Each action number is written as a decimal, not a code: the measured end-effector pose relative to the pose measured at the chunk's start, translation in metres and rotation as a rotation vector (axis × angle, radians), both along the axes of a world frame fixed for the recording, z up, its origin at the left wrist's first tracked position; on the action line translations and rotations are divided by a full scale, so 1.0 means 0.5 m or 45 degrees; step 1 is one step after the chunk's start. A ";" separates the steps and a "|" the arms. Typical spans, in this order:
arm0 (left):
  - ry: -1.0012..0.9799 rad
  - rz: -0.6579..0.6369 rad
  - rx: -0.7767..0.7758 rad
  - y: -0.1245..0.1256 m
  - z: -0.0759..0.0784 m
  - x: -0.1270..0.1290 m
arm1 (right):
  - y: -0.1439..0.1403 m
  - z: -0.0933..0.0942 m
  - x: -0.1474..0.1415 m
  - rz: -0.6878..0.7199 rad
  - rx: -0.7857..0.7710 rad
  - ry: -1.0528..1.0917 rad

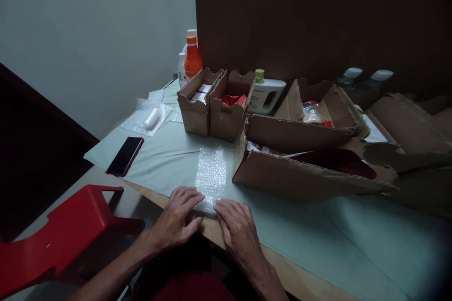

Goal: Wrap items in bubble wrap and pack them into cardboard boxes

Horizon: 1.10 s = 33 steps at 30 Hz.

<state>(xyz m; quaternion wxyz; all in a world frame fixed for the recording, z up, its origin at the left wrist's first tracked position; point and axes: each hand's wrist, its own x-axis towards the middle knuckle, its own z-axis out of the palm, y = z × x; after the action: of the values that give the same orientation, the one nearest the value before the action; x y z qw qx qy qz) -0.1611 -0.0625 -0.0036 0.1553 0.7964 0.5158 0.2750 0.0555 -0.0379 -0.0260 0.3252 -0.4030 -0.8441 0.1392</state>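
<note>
A strip of bubble wrap (211, 174) lies flat on the pale green table cover (318, 240) near the table's front edge. My left hand (178, 216) rests with its fingertips on the strip's near left corner. My right hand (236, 228) presses its fingers on the near right corner. Both hands lie flat with fingers spread over the wrap's near end. I cannot see anything under the wrap.
A long open cardboard box (300, 174) sits right of the wrap. Two small open boxes (212, 103) stand behind it, with bottles (192, 59) and a white jug (266, 96). A dark phone (125, 155), a plastic bag (146, 117) and a red stool (60, 235) are at left.
</note>
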 end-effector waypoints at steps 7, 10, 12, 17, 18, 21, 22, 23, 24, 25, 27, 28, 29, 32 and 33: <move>-0.099 0.022 -0.067 0.004 -0.016 0.003 | 0.014 0.015 -0.002 -0.028 -0.102 0.016; -0.155 0.138 -0.134 0.012 -0.022 0.002 | 0.019 0.014 -0.005 -0.085 -0.073 0.065; -0.151 0.220 -0.166 0.019 -0.030 0.002 | 0.018 0.012 -0.003 -0.164 0.014 0.106; -0.105 0.328 -0.091 0.047 -0.054 0.008 | 0.013 0.007 0.005 -0.137 0.147 -0.001; -0.089 0.337 -0.073 0.051 -0.056 0.009 | 0.016 0.005 0.005 -0.107 0.141 -0.060; -0.047 0.357 -0.027 0.059 -0.053 0.012 | 0.030 -0.004 -0.001 -0.035 0.110 -0.209; -0.043 0.357 0.004 0.059 -0.050 0.011 | 0.036 -0.008 -0.003 -0.028 0.106 -0.232; -0.045 0.344 0.041 0.057 -0.048 0.010 | 0.040 -0.010 -0.005 -0.030 0.107 -0.241; -0.049 0.315 0.079 0.053 -0.045 0.008 | 0.043 -0.012 -0.007 -0.035 0.112 -0.238; -0.051 0.273 0.108 0.047 -0.044 0.006 | 0.045 -0.012 -0.007 -0.040 0.116 -0.227; -0.048 0.176 0.123 0.034 -0.041 0.001 | 0.042 -0.006 -0.008 -0.034 0.119 -0.187; -0.057 0.139 0.109 0.027 -0.040 -0.002 | 0.038 -0.001 -0.007 -0.027 0.106 -0.157; -0.077 0.117 0.088 0.020 -0.039 -0.004 | 0.034 0.005 -0.007 -0.017 0.078 -0.123; -0.166 0.129 0.011 0.010 -0.033 -0.009 | 0.026 0.020 -0.005 0.010 -0.041 -0.030; -0.183 0.151 -0.012 0.012 -0.032 -0.009 | 0.026 0.022 -0.005 0.004 -0.067 -0.019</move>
<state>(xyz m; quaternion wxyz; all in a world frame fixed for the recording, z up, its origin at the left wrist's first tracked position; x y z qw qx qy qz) -0.1655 -0.0568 -0.0194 0.1791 0.7418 0.5511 0.3376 0.0530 -0.0247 -0.0149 0.3079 -0.4112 -0.8431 0.1589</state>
